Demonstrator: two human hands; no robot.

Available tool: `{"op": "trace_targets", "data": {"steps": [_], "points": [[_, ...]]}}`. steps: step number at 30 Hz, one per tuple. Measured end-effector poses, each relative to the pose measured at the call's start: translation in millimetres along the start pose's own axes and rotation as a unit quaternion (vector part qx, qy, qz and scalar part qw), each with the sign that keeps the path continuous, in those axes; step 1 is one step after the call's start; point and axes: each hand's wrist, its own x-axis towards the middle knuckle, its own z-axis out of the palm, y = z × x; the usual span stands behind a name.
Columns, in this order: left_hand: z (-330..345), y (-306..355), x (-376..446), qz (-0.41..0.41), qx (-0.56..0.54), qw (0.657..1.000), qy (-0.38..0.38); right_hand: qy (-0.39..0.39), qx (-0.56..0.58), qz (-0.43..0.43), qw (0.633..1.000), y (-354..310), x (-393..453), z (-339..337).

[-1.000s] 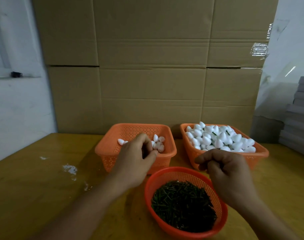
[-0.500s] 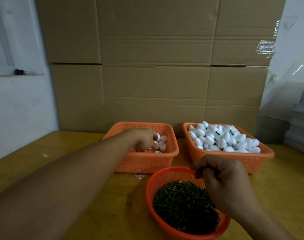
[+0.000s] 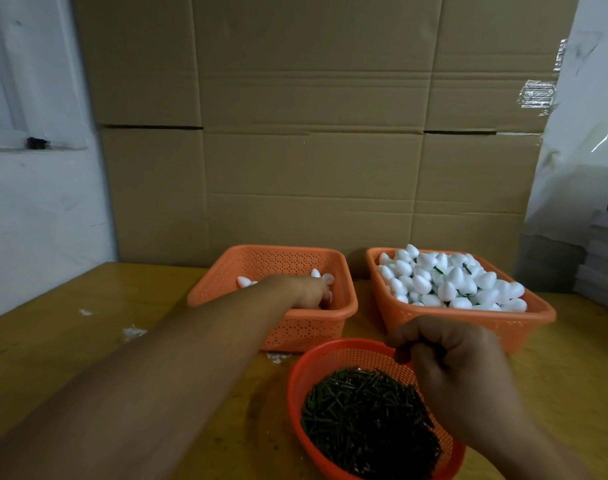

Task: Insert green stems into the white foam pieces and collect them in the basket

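My left hand (image 3: pixel 309 292) reaches into the left orange basket (image 3: pixel 344 308), fingers pointing down among a few white foam pieces (image 3: pixel 244 280). Its fingertips are hidden, so any hold is unclear. My right hand (image 3: pixel 458 372) hovers over the far right rim of the round red basket (image 3: pixel 295 386), which is full of green stems (image 3: pixel 361 417). That hand is curled into a fist with the thumb against the forefinger, and a dark bit shows in the pinch. The right orange basket (image 3: pixel 468 320) is heaped with foam pieces (image 3: pixel 448 282), some with green stems showing.
All three baskets stand on a yellow wooden table (image 3: pixel 87 341) with white foam crumbs (image 3: pixel 133 331) at the left. A wall of cardboard boxes (image 3: pixel 313 133) rises right behind the baskets. Grey stacked sheets (image 3: pixel 604 265) sit at the far right.
My left hand has gone from above the basket's near edge down into it, the forearm now stretched out. My right hand has stayed curled over the stem basket.
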Motion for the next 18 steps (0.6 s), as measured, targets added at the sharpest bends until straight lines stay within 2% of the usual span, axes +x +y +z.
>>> {"op": "trace_targets", "data": {"steps": [2, 6, 9, 11, 13, 18], "points": [[1, 2, 1, -0.040, -0.060, 0.997, 0.007, -0.008, 0.012, -0.003, 1.000, 0, -1, 3], [4, 0, 6, -0.103, -0.035, 0.994, 0.015, -0.040, 0.015, -0.019, 0.999, -2, -4, 7], [2, 1, 3, -0.048, -0.027, 0.998, 0.004, -0.057, 0.010, -0.031, 0.998, -3, -5, 7], [-3, 3, -3, 0.022, 0.034, 0.999, -0.001, -0.068, 0.005, -0.035, 0.997, -3, -4, 6], [-9, 4, -8, 0.076, 0.073, 0.994, 0.024, -0.079, 0.002, -0.041, 0.996, -5, -5, 6], [-22, -3, -27, 0.107, -0.018, 0.988, 0.110, -0.102, -0.004, -0.043, 0.994, -8, -6, 6]]}}
